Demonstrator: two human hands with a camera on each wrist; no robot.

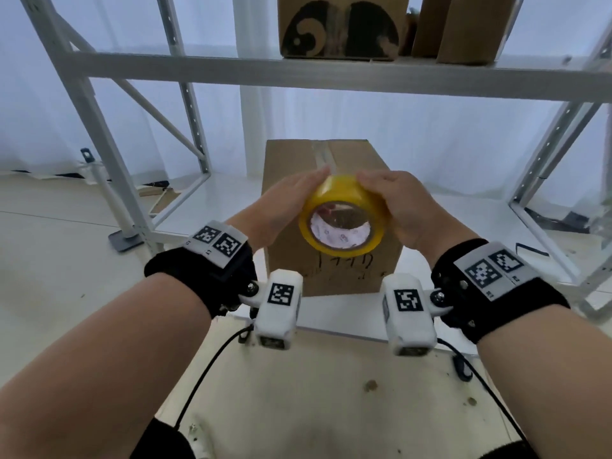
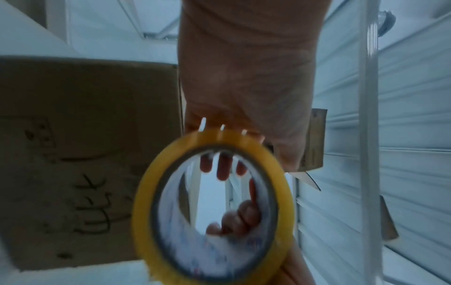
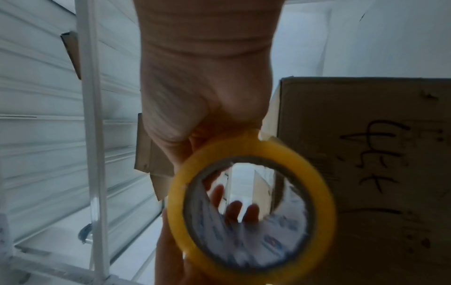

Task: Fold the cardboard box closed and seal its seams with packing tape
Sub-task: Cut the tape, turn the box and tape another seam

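Note:
A closed brown cardboard box (image 1: 364, 160) stands on a low white shelf board (image 1: 215, 200), handwriting on its near face. A clear tape strip (image 1: 323, 155) runs along its top seam. Above the box's near top edge, both hands hold a yellow packing tape roll (image 1: 344, 193) with its hole facing me. My left hand (image 1: 298, 193) grips its left side and my right hand (image 1: 387, 190) its right side. In the left wrist view the left hand (image 2: 244, 86) tops the roll (image 2: 144, 202) beside the box (image 2: 85, 125). In the right wrist view the right hand (image 3: 207, 92) curls on the roll (image 3: 322, 192) near the box (image 3: 366, 183).
A grey metal rack surrounds the box: upper shelf beam (image 1: 231, 69), slanted left post (image 1: 99, 134), right post (image 1: 546, 154). Other cardboard boxes (image 1: 341, 24) sit on the upper shelf. A brown board (image 1: 331, 399) lies below my wrists, crossed by black cables (image 1: 205, 369).

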